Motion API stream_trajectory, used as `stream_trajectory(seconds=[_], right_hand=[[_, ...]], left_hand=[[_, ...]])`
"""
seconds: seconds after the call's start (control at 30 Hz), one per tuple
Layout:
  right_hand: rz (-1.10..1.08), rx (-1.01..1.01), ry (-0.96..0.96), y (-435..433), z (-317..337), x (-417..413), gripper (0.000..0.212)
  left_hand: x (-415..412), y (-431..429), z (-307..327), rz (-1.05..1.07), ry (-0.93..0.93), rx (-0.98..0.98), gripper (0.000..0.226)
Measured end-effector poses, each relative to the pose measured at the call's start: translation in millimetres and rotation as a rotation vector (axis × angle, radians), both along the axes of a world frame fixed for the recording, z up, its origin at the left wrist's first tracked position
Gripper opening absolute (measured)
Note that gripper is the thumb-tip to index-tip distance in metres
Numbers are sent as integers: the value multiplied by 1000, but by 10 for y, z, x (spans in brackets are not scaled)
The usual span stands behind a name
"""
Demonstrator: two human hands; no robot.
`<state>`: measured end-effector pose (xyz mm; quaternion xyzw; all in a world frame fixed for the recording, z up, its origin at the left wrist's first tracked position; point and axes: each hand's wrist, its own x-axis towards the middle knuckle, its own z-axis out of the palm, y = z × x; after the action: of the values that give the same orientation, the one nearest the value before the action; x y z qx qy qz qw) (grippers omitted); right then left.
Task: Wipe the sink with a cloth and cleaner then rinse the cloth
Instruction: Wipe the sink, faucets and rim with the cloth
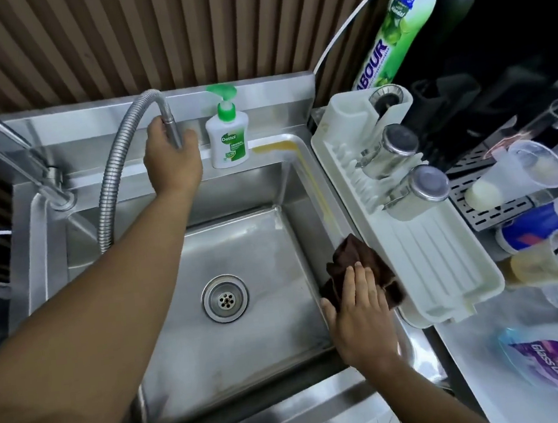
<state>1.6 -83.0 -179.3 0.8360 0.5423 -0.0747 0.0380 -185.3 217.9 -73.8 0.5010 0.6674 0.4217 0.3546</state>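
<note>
The right hand (358,309) is pressing flat, fingers straight, on a brown cloth (357,265) draped over the sink (195,344)'s right rim, apparently wiping toward a yellow streak (307,170) along that edge. The left hand (170,154) is gripping the spray hose head (172,129) at the back, likely readying water. A white drying rack (423,254) is crowding the rim; the basin is lying open.

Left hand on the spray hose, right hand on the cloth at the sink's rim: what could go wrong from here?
The left hand grips the spray head close beside the soap bottle; swinging it may knock the bottle into the sink. The right hand presses the cloth right by the white rack; spray or a wide wipe could splash it. The yellow streak along the rim might get missed.
</note>
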Motion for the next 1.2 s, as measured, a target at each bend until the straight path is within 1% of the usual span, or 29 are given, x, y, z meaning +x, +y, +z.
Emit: stream_trajectory(seconds=[0.07,0.13,0.23,0.33,0.4,0.47,0.53,0.57,0.7,0.8,0.87,0.97,1.03,1.1,1.2], right_hand=[[9,14,-6,353,-57,34,69],[15,2,-2,686,-76,106,65],[29,-47,14,1062,-78,203,67],[83,-35,-45,978,-60,243,77],[131,-28,-104,688,-78,225,77],[118,-23,-95,393,-77,173,77],[65,-78,-58,293,-71,127,87],[47,-92,-53,338,-73,119,89],[57,-106,-92,995,-93,182,78],[85,-157,-121,1407,-76,228,77],[125,-155,-149,1304,-51,227,78],[137,-146,-117,713,12,185,77],[106,-138,-113,226,54,132,78],[59,-146,-101,-146,100,64,84],[7,-182,-31,-271,172,-14,89]], left_hand=[[9,208,-165,49,30,-6,32],[34,231,-154,68,78,-47,26],[82,215,-41,55,186,-93,18],[77,302,-99,32,241,-121,23],[73,294,-88,9,276,-112,26],[64,292,-87,-9,271,-105,27],[44,315,-110,-15,261,-96,27],[34,334,-122,-15,244,-96,26],[11,368,-152,-19,216,-103,24],[4,375,-162,-17,208,-91,24],[-18,396,-189,-18,226,-79,24],[-54,432,-227,-31,227,-65,24],[-57,440,-240,-41,215,-74,23],[-58,442,-247,-44,226,-71,23],[-56,426,-243,-42,257,-59,25]])
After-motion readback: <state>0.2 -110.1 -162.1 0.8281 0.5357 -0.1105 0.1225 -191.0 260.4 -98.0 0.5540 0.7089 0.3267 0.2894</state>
